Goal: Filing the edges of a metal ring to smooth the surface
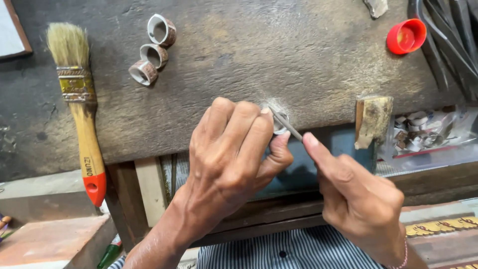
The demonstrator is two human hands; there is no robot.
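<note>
My left hand (231,154) pinches a small metal ring (280,124) against the front edge of the worn wooden bench (279,55). My right hand (356,194) holds a thin metal file (289,127), whose tip lies across the ring. Pale dust lies on the wood just behind the ring. Most of the ring is hidden by my left fingers.
Three patterned metal rings (153,50) lie at the bench's back left. A wooden-handled paintbrush (82,109) with a red tip lies far left. A red cap (407,36) and dark tools (448,40) sit at the right. A wooden peg (372,121) juts out; a clear bag of metal pieces (423,132) is beside it.
</note>
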